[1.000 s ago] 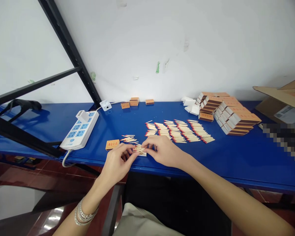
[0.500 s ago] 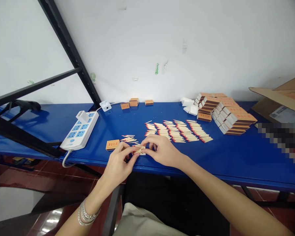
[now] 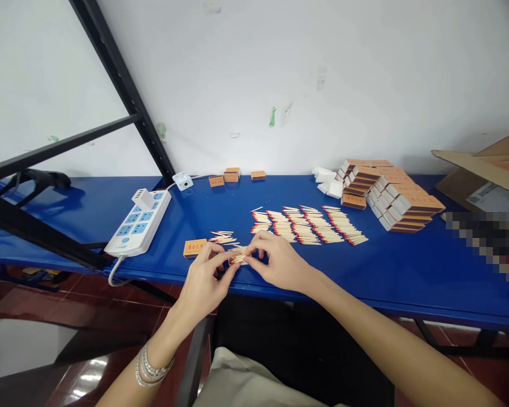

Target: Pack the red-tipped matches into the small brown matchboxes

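My left hand (image 3: pixel 206 277) and my right hand (image 3: pixel 277 261) meet at the front edge of the blue table (image 3: pixel 407 271). Both pinch a small bundle of matchsticks (image 3: pixel 238 257) over what looks like a small white tray, mostly hidden by the fingers. An orange matchbox sleeve (image 3: pixel 194 247) lies just left of my left hand. A few loose matches (image 3: pixel 221 238) lie behind the bundle. Rows of matches with red heads (image 3: pixel 309 225) spread out behind my right hand.
Stacks of matchboxes (image 3: pixel 394 195) and white inner trays (image 3: pixel 328 182) stand at the back right. A white power strip (image 3: pixel 138 221) lies at the left, three small boxes (image 3: pixel 231 177) by the wall. A cardboard box (image 3: pixel 487 175) is at the far right. A black metal frame (image 3: pixel 123 90) crosses the left.
The hands stay in place and the fingers shift slightly on the match bundle. The camera view has drifted a little.
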The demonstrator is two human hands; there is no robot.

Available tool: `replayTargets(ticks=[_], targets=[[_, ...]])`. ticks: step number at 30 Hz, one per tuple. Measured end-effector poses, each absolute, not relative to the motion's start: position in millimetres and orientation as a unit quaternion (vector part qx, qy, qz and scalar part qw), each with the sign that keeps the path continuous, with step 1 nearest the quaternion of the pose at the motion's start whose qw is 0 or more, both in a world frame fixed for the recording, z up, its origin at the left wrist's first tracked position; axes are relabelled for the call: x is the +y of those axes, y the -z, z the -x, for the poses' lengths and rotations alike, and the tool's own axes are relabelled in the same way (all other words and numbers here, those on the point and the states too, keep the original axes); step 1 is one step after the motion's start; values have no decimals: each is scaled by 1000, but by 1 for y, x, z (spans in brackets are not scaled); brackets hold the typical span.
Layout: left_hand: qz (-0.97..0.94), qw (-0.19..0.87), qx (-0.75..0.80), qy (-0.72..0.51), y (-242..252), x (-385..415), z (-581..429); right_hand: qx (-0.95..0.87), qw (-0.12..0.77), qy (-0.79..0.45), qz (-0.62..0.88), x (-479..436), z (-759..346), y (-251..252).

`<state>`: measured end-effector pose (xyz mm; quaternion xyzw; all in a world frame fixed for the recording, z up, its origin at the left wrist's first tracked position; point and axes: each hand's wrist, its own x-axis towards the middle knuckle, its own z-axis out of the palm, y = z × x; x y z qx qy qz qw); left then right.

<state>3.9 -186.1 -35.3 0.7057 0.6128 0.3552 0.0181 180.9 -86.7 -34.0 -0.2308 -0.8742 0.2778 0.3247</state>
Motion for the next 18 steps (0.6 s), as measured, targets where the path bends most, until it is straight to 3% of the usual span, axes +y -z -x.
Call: replayTargets(ticks=[18], targets=[[-712,33,616,-335,32,-182,-3,-870,326,-296,221,-85,-180,36]])
